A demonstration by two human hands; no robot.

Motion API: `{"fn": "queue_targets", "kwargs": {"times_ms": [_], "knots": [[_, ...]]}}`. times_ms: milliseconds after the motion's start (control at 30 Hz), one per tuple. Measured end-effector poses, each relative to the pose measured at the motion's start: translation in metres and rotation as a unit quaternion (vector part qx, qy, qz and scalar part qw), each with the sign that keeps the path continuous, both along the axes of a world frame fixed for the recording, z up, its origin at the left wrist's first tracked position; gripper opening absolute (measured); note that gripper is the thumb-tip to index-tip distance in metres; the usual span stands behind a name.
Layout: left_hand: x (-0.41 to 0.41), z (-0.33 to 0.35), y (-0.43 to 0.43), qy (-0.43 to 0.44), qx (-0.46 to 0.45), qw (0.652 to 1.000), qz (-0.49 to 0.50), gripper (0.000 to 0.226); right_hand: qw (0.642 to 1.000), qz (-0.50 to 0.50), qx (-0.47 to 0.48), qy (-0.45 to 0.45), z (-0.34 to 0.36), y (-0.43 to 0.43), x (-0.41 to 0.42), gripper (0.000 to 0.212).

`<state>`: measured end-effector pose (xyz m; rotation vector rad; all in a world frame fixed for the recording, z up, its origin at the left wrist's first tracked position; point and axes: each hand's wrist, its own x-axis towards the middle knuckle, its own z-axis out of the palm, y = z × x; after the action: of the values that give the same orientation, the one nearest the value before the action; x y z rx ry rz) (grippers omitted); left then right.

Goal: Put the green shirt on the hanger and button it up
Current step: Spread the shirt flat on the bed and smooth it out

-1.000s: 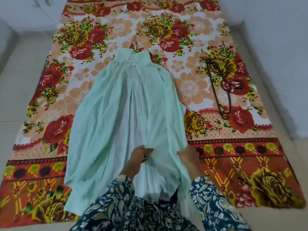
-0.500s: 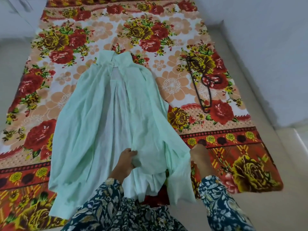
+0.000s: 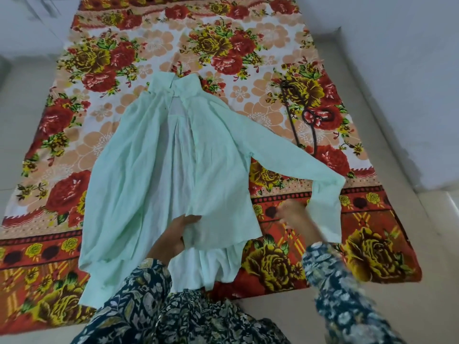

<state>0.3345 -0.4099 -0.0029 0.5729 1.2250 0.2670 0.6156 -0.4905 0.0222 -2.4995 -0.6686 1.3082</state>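
Observation:
The pale green shirt lies front up and unbuttoned on a flowered sheet, collar pointing away from me. My left hand presses on the lower edge of its right front panel, fingers curled over the cloth. My right hand, blurred by motion, holds the cuff end of the right sleeve, which is stretched out to the right and folded back near the cuff. The dark hanger lies flat on the sheet beyond that sleeve, apart from the shirt.
The red and orange flowered sheet covers the floor under everything. Bare pale floor and a wall run along the right side. My patterned dark blue sleeves and lap fill the bottom of the view.
My right hand has pulled the shirt's right sleeve out from the body and swung it to the right. My left hand has stayed on the hem. The view has shifted slightly.

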Motion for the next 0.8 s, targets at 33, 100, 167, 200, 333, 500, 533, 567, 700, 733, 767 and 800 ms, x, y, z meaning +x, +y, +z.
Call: {"fn": "queue_targets", "kwargs": {"times_ms": [33, 100, 167, 200, 333, 500, 533, 567, 700, 733, 767, 800], "knots": [[0.001, 0.004, -0.001, -0.018, -0.001, 1.000, 0.017, 0.025, 0.996, 0.079, -0.018, 0.029, -0.025, -0.006, -0.020, 0.046], [0.006, 0.015, -0.004, -0.062, 0.006, 0.997, 0.043, 0.016, 0.988, 0.147, -0.005, 0.042, -0.051, -0.012, -0.069, 0.090], [0.011, 0.030, -0.005, -0.087, 0.010, 0.995, 0.049, 0.017, 0.987, 0.157, 0.028, -0.033, -0.073, -0.015, -0.099, 0.097], [0.010, 0.035, -0.003, -0.088, 0.015, 0.995, 0.052, 0.025, 0.988, 0.125, 0.042, -0.079, -0.080, -0.013, -0.107, 0.085], [-0.013, 0.045, 0.008, -0.068, 0.034, 0.992, 0.099, 0.034, 0.982, -0.108, 0.109, -0.112, -0.073, -0.001, -0.104, 0.026], [-0.061, 0.038, 0.012, 0.040, 0.088, 0.993, 0.066, 0.015, 0.956, -0.152, 0.193, -0.161, -0.059, -0.028, -0.067, 0.031], [-0.069, 0.032, 0.011, 0.071, 0.087, 0.993, 0.044, 0.020, 0.954, -0.118, 0.210, -0.180, -0.057, -0.037, -0.063, 0.033], [-0.076, 0.024, 0.009, 0.112, 0.085, 0.990, 0.025, 0.019, 0.950, -0.085, 0.218, -0.206, -0.056, -0.046, -0.059, 0.034], [-0.082, -0.015, -0.009, 0.234, 0.106, 0.963, -0.081, 0.008, 0.939, 0.031, 0.187, -0.288, -0.055, -0.075, -0.046, 0.034], [-0.081, -0.026, -0.013, 0.258, 0.110, 0.955, -0.095, 0.008, 0.937, 0.064, 0.177, -0.295, -0.056, -0.080, -0.047, 0.033], [-0.079, -0.035, -0.018, 0.280, 0.113, 0.948, -0.104, 0.007, 0.934, 0.096, 0.166, -0.302, -0.059, -0.084, -0.047, 0.032], [-0.078, -0.044, -0.023, 0.298, 0.118, 0.941, -0.110, 0.006, 0.931, 0.126, 0.149, -0.309, -0.062, -0.089, -0.048, 0.032]]}}
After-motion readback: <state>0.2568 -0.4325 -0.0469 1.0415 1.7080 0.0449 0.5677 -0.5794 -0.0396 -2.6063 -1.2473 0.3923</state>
